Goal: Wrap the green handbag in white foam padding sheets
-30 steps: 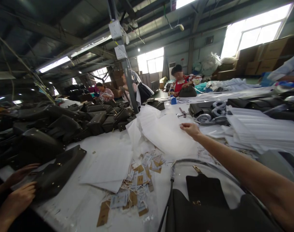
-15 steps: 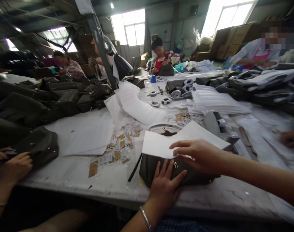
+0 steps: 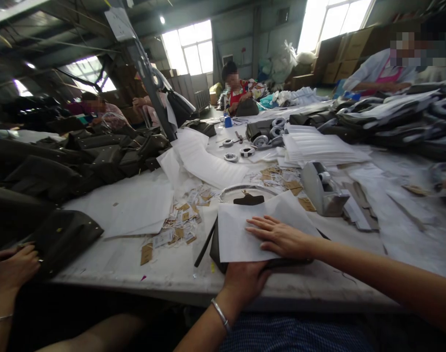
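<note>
A dark olive bag (image 3: pixel 216 247) lies near the front edge of the white table (image 3: pixel 171 271), mostly covered by a white sheet of paper (image 3: pixel 241 230). My right hand (image 3: pixel 279 236) lies flat on that sheet, fingers stretched out. My left hand (image 3: pixel 244 279), with a silver bangle at the wrist, is at the near edge of the bag; its fingers go under the paper and are hidden. The bag's flap tab (image 3: pixel 248 199) and its curved handle (image 3: pixel 244 188) show beyond the sheet.
Paper tags (image 3: pixel 182 220) and white sheets (image 3: pixel 138 210) lie left of the bag, a tape dispenser (image 3: pixel 323 190) to the right. Dark bags (image 3: pixel 79 156) pile up on the left, where another person's hands (image 3: pixel 10 266) hold one. Tape rolls, foam sheets and other workers are further back.
My right hand drew a white sheet back from the far pile and laid it over the bag, then flattened on it. My left hand slid from on top of the bag to its near edge.
</note>
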{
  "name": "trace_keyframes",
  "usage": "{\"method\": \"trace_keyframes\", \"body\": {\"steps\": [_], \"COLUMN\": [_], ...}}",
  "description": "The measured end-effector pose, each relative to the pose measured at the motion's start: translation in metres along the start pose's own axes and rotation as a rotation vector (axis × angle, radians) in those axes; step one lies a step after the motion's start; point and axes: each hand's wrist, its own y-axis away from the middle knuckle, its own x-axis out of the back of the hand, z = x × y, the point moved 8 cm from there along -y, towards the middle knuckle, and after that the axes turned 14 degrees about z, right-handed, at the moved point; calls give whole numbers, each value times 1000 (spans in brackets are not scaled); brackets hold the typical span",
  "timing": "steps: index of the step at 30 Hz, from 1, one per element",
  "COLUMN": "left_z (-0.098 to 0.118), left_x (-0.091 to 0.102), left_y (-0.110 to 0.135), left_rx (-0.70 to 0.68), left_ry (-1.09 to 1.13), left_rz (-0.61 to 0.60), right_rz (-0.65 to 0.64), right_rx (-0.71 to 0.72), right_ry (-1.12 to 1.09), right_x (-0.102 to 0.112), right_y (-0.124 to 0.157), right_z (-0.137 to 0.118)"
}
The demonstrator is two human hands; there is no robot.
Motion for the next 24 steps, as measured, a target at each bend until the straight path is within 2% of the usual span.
{"method": "trace_keyframes", "body": {"steps": [3, 8, 10, 13, 15, 17, 19, 21, 24], "left_z": [0, 6, 17, 38, 48, 47, 35, 14, -16], "left_x": [0, 7, 21, 56, 78, 88, 80, 61, 37], "left_y": [-2, 2, 5, 4, -7, -25, -42, -52, -51], "left_rx": [9, -41, -92, -122, -83, -35, -4, 6, -6], "left_ry": [-26, -85, -87, 26, 158, 226, 157, -20, -188], "left_rz": [-24, -49, -8, 141, 230, 278, 253, 160, 69], "right_rz": [-55, -31, -5, 20, 25, 34, 57, 98, 214], "right_rx": [-25, 0, 18, 29, 34, 37, 39, 32, 10], "right_ry": [-43, -52, -54, -48, -39, -28, -31, -50, -120], "right_x": [-6, -9, -10, -11, -13, -14, -14, -12, 0], "right_y": [3, 5, 7, 9, 10, 10, 10, 9, 10], "right_z": [1, 1, 1, 0, -1, -2, -2, 0, 6]}}
